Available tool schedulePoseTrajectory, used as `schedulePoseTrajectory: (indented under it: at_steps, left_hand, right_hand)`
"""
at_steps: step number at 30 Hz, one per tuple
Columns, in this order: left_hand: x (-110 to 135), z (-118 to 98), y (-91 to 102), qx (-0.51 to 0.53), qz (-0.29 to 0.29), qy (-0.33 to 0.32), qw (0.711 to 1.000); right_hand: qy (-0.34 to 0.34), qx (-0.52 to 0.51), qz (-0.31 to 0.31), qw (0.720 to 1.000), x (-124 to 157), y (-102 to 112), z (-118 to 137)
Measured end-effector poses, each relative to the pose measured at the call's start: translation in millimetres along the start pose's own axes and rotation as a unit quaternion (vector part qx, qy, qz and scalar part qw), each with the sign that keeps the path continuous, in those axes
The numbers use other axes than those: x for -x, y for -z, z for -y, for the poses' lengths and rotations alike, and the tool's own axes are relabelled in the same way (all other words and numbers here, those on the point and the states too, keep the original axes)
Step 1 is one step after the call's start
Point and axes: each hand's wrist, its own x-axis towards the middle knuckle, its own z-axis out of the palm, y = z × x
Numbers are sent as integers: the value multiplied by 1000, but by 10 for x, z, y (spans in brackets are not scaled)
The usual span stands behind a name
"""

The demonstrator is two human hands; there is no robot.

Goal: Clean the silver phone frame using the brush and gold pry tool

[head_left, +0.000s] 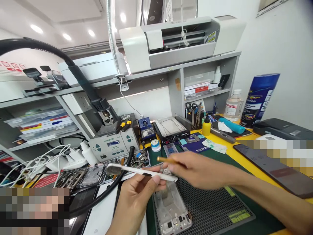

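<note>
Clock centred on the frame, 12 pointing away from the wearer.

Left hand [133, 195], at 9 o'clock: thumb and fingers pinch the smooth white plastic handle of a brush [140, 170]. Head points to 9-10 o'clock; bristles dark, short, densely packed. Right hand [195, 168], at 1-2 o'clock: fingers closed round a slim, round, gold-brown rod [172, 160], slightly blurred, its end pointing to 9 o'clock near the handle. Contact between rod and brush: cannot tell.

Frame [170, 204]: below the hands; a rounded-corner silver-grey phone shell, shallow, pale inside with small cut-outs along its near end. It lies on a black mat [210, 200] of honeycomb texture with yellow-green patches, itself on a flat green pad [228, 166].

At 10-11 o'clock, boards [140, 159] fill a shallow tray, jumbled and metallic; a black rubbery hose [97, 197] curves past at their near side. Beyond, a grey box-shaped station [114, 148] with buttons. At 11-12, a squat white-and-blue jar [156, 146]; at 12, a square, flat-topped plate [172, 127]. At 1, a yellow plastic bottle [206, 126] on the yellow worktop [230, 150]. At 1-2, a tall blue-black can [259, 99]. At 2-3, a dark, glossy slab-like phone [276, 169].
</note>
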Motion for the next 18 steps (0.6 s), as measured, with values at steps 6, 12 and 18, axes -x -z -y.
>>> schedulePoseTrajectory:
  at_steps: [6,12,18]
  left_hand:
    - [32,41,-62,-34,-31,-44,998]
    - [30,-15,-29,-94,-72,-64,991]
    - [-40,-49,154,-154,-76,-82,982]
  right_hand:
    - [12,-25,56,998,-24,-133,30]
    - [-139,66,-159,975,-55,362,-287]
    - [-249,146,-17,957,49,727,-772]
